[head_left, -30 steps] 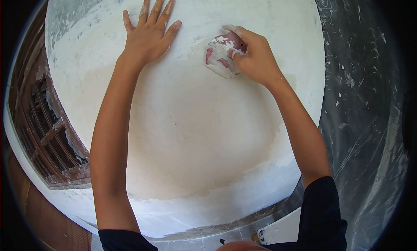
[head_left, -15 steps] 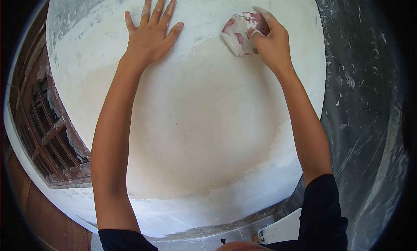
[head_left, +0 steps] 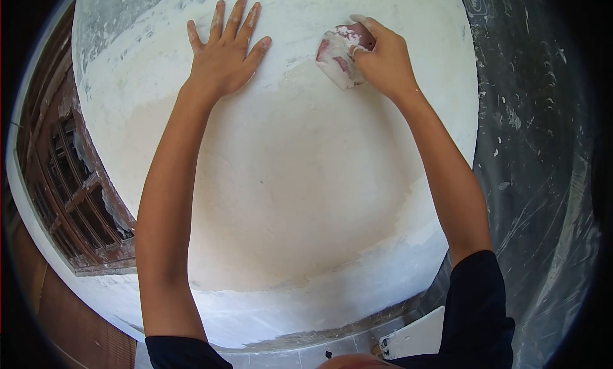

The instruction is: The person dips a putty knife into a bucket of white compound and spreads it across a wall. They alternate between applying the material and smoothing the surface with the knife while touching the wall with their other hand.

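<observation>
My left hand (head_left: 223,59) lies flat with fingers spread on the wall (head_left: 306,177), and white residue marks its fingertips. My right hand (head_left: 383,56) grips a putty scraper (head_left: 343,54), a dark red plate smeared with white putty. The scraper's lower edge is at the wall surface, tilted. Around both hands the wall is coated white, with a beige damp-looking patch below them. Where the scraper meets the wall is partly hidden by the putty on it.
A brown wooden window frame with bars (head_left: 80,190) is set at the left. Dark plastic sheeting (head_left: 530,152) spotted with white hangs along the right. Below, a white board (head_left: 415,336) lies by the grey tiled floor (head_left: 281,358).
My right hand has moved slightly left with the putty scraper, which has turned a little. My left hand stays in the same place on the wall; the view has shifted slightly.
</observation>
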{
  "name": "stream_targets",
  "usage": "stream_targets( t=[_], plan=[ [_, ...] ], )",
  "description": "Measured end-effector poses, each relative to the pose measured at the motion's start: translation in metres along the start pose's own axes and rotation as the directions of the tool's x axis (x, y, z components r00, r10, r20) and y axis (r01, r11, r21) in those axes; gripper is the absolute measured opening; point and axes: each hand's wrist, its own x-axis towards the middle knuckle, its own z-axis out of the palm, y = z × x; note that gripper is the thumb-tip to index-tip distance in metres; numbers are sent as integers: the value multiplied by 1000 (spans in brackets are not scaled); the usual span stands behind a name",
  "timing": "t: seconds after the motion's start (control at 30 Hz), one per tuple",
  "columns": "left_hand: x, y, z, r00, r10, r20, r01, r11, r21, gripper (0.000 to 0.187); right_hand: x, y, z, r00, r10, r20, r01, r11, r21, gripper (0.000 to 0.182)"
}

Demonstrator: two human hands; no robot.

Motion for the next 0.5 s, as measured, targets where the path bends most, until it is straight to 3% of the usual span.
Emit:
stream_targets(
  t=[0.07, 0.13, 0.23, 0.33, 0.4, 0.47, 0.5],
  plan=[
    [0, 0, 0, 1000, 2, 7, -2, 1000, 18, 65, 7, 9, -13, 974, 56, -219, -52, 998, 23, 48],
    [0, 1, 0, 1000, 4, 11, -5, 999, 32, 65, 3, 1, -14, 978, 48, -205, -23, 992, 123, 49],
    [-1, 2, 1, 1000, -1, 0, 1, 1000, 25, 64, -16, -16, 14, 984, -158, 85, 142, 975, 168, 48],
    [-1, 0, -1, 999, -11, -43, 10, 1000, -21, 63, -10, -17, 23, 995, -48, 86, 47, 999, 12, 48],
    [-6, -3, -3, 1000, 11, -10, -11, 999, -34, 63, 2, -10, 14, 975, 61, -215, -52, 997, 48, 48],
    [-15, -7, -4, 1000, 22, -21, -24, 996, -81, 63, 3, -7, 11, 962, 125, -244, -82, 981, 178, 49],
    [-18, -9, -5, 999, 32, -35, -37, 991, -128, 63, -1, -13, 18, 983, 35, -183, -3, 985, 170, 49]
  ],
)
